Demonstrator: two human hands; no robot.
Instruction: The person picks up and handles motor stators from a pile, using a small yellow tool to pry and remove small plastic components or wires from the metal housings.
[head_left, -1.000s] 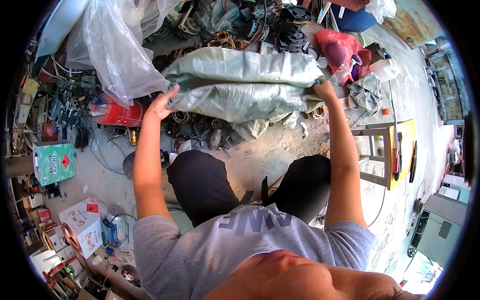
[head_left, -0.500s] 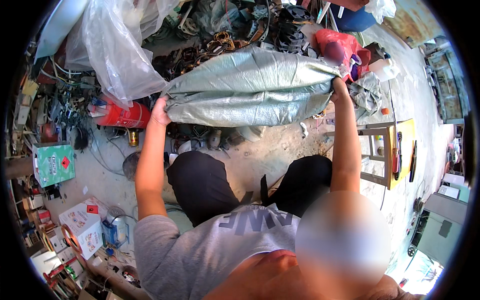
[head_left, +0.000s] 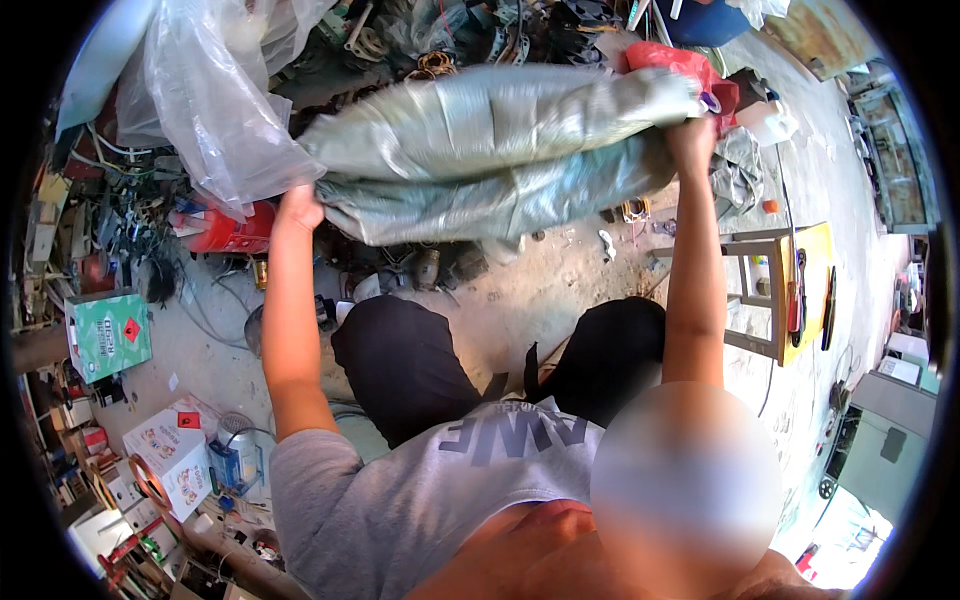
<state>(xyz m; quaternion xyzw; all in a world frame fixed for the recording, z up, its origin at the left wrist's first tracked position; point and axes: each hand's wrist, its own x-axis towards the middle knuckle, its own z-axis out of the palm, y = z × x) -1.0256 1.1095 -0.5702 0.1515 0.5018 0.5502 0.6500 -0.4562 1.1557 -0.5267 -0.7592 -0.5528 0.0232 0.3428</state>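
Both hands hold a grey-green sack [head_left: 490, 150] stretched out above the littered floor [head_left: 540, 290]. The left hand [head_left: 298, 208] has its grip closed on the sack's left end, and the right hand [head_left: 690, 135] has its grip closed on the right end (the fingers there are mostly buried in the fabric). The sack hangs folded between them, over the person's knees. A clear plastic sheet [head_left: 215, 110] hangs just beside the left hand, a red canister [head_left: 225, 232] lies below it, and a yellow stool [head_left: 790, 290] stands to the right.
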